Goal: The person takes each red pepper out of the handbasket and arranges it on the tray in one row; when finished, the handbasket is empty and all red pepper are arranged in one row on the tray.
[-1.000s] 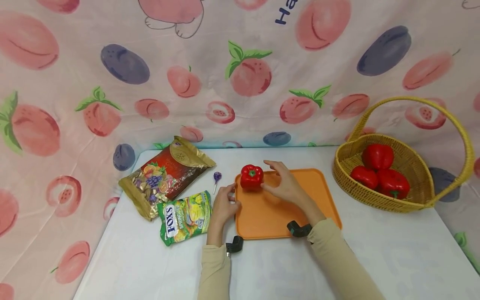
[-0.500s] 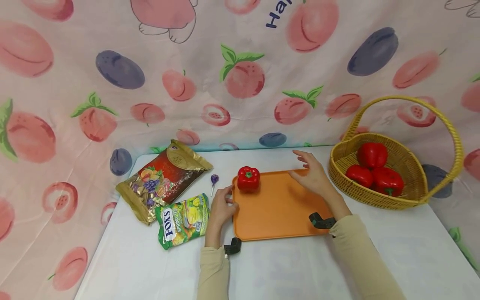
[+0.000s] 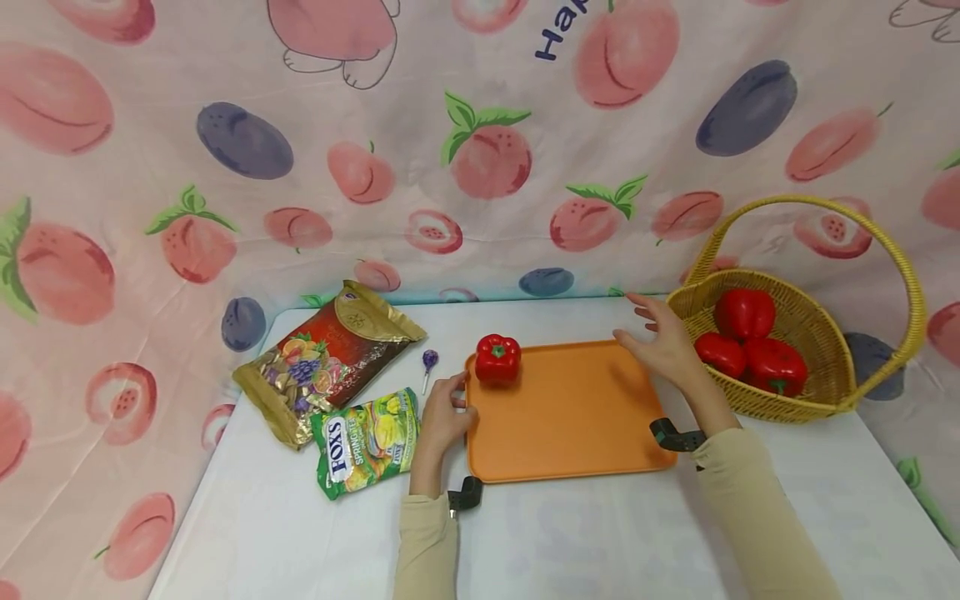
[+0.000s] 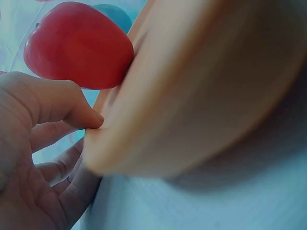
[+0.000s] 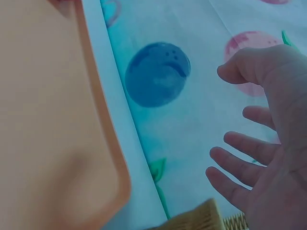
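Observation:
An orange tray [image 3: 577,425] lies on the white table, with one red bell pepper [image 3: 498,361] standing in its far left corner. My left hand [image 3: 444,417] pinches the tray's left rim; in the left wrist view the thumb rests on the rim and the other fingers lie at its outer side, partly hidden. Above the tray's far right corner is my right hand [image 3: 666,346], thumb and fingers spread with nothing between them. Just beyond it stands a yellow wicker basket [image 3: 765,407] with a tall handle, holding red bell peppers [image 3: 745,314].
Left of the tray lie a gold and brown candy bag [image 3: 330,358], a green Fox's candy bag [image 3: 367,442] and a purple lollipop [image 3: 430,360]. A fruit-print cloth [image 3: 487,242] hangs behind the table.
My right hand has left the pepper's side and travelled right across the tray toward the basket. The left hand and the pepper stay in place.

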`<action>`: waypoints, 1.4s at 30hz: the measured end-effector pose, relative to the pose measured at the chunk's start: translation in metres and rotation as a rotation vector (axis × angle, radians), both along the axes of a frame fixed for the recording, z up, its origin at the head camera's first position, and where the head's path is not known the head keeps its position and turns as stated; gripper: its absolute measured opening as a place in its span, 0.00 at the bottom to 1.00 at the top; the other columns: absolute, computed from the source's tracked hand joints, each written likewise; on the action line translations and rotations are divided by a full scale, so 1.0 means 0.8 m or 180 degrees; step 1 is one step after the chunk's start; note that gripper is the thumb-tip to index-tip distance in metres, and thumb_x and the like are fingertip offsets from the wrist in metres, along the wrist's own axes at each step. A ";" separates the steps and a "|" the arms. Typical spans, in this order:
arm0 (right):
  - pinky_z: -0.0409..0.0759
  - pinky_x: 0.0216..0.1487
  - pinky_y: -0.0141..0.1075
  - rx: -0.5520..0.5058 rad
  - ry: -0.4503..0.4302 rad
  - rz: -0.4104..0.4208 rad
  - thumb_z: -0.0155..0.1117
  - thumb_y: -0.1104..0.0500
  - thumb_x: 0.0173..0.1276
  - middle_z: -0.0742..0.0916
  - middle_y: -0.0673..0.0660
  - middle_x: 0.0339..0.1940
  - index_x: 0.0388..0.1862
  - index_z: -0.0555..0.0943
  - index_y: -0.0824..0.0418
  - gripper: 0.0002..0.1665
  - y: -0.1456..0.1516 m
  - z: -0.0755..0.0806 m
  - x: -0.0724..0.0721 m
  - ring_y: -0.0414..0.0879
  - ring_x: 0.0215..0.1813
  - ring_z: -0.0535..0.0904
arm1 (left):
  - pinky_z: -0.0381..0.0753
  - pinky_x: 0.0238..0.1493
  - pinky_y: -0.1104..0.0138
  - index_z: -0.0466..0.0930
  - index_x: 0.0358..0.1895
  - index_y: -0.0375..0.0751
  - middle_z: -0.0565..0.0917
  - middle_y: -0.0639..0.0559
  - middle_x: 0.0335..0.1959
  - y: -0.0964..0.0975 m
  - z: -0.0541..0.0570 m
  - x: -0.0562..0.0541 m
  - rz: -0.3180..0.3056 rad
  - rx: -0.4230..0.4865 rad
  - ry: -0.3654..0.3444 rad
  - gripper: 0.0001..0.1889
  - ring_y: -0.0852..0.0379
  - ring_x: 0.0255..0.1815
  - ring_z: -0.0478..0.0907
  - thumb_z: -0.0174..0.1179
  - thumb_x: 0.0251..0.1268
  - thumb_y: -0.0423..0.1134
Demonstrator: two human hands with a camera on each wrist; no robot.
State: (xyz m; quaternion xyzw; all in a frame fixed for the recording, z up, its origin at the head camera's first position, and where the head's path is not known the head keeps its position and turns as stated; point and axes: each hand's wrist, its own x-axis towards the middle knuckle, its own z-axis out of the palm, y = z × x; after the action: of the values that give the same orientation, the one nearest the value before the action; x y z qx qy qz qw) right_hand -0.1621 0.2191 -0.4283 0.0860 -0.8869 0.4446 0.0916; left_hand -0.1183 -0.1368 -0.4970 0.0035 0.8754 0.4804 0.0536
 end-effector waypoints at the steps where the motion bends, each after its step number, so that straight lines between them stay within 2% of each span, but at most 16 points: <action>1: 0.68 0.62 0.61 0.0019 0.0013 -0.0010 0.68 0.60 0.64 0.73 0.70 0.66 0.70 0.68 0.67 0.37 0.003 0.001 0.000 0.68 0.64 0.70 | 0.80 0.42 0.63 0.71 0.68 0.40 0.75 0.43 0.54 0.000 0.000 0.000 0.0001 -0.0002 -0.0003 0.33 0.53 0.42 0.76 0.63 0.54 0.28; 9: 0.66 0.63 0.62 0.0186 0.0005 -0.0130 0.68 0.59 0.64 0.72 0.71 0.66 0.70 0.67 0.68 0.38 0.026 0.010 -0.001 0.70 0.64 0.70 | 0.78 0.42 0.63 0.71 0.69 0.40 0.75 0.44 0.54 0.000 -0.001 -0.003 0.0011 -0.0042 0.0023 0.33 0.53 0.41 0.75 0.63 0.55 0.29; 12: 0.68 0.61 0.61 0.0251 0.0034 -0.0204 0.68 0.58 0.64 0.75 0.71 0.59 0.70 0.68 0.69 0.37 0.034 0.012 -0.003 0.68 0.60 0.73 | 0.79 0.42 0.63 0.71 0.69 0.40 0.75 0.44 0.55 0.000 -0.002 -0.004 0.0001 -0.0036 0.0038 0.33 0.54 0.41 0.75 0.63 0.55 0.29; 16: 0.69 0.58 0.61 0.0342 0.0082 -0.0285 0.67 0.57 0.65 0.76 0.71 0.55 0.69 0.68 0.69 0.37 0.047 0.015 -0.004 0.67 0.55 0.74 | 0.79 0.42 0.63 0.71 0.68 0.40 0.75 0.43 0.55 -0.001 -0.002 -0.004 -0.0012 -0.0031 0.0055 0.33 0.54 0.41 0.75 0.63 0.55 0.29; 19: 0.67 0.58 0.63 0.0470 0.0041 -0.0321 0.65 0.55 0.66 0.74 0.73 0.61 0.70 0.68 0.69 0.37 0.058 0.018 -0.003 0.69 0.58 0.71 | 0.79 0.42 0.63 0.71 0.68 0.39 0.75 0.43 0.54 -0.002 -0.002 -0.003 -0.0032 -0.0035 0.0069 0.33 0.54 0.41 0.76 0.63 0.54 0.29; 23: 0.67 0.56 0.63 0.0641 0.0029 -0.0394 0.64 0.54 0.66 0.74 0.74 0.62 0.69 0.68 0.70 0.36 0.072 0.021 -0.004 0.69 0.58 0.70 | 0.79 0.42 0.63 0.71 0.68 0.37 0.75 0.42 0.54 -0.002 -0.003 -0.002 -0.0072 -0.0033 0.0106 0.33 0.53 0.41 0.76 0.63 0.54 0.28; 27: 0.66 0.56 0.64 0.0693 0.0040 -0.0519 0.62 0.54 0.67 0.75 0.75 0.59 0.67 0.69 0.71 0.35 0.084 0.023 -0.008 0.69 0.57 0.70 | 0.79 0.43 0.62 0.71 0.68 0.38 0.75 0.42 0.55 -0.003 -0.003 -0.001 -0.0068 -0.0024 0.0079 0.33 0.53 0.42 0.76 0.63 0.54 0.28; 32: 0.66 0.54 0.62 0.0671 0.0046 -0.0797 0.61 0.52 0.68 0.77 0.74 0.53 0.64 0.72 0.72 0.32 0.101 0.024 -0.014 0.68 0.54 0.71 | 0.80 0.44 0.62 0.71 0.68 0.38 0.75 0.42 0.54 -0.005 -0.003 0.001 -0.0069 -0.0016 0.0069 0.33 0.53 0.42 0.76 0.63 0.54 0.28; 37: 0.65 0.56 0.63 0.0746 -0.0061 -0.0956 0.58 0.50 0.69 0.77 0.74 0.55 0.62 0.73 0.71 0.31 0.120 0.030 -0.023 0.70 0.57 0.71 | 0.80 0.43 0.62 0.71 0.68 0.38 0.74 0.43 0.54 -0.005 -0.003 0.001 -0.0072 -0.0011 0.0078 0.34 0.53 0.42 0.77 0.63 0.54 0.28; 42: 0.62 0.61 0.65 0.0878 -0.0353 -0.1197 0.55 0.48 0.70 0.73 0.77 0.62 0.66 0.69 0.72 0.35 0.140 0.033 -0.030 0.74 0.62 0.66 | 0.80 0.44 0.63 0.71 0.69 0.40 0.74 0.44 0.56 -0.004 -0.004 -0.001 -0.0061 -0.0010 0.0011 0.33 0.54 0.43 0.76 0.63 0.55 0.29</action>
State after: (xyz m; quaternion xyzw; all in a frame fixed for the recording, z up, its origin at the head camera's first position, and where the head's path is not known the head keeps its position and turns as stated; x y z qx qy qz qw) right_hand -0.1862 0.3308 -0.4019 -0.0936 -0.9433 0.2985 0.1113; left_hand -0.1192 -0.1400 -0.5001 0.0127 0.8762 0.4784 0.0567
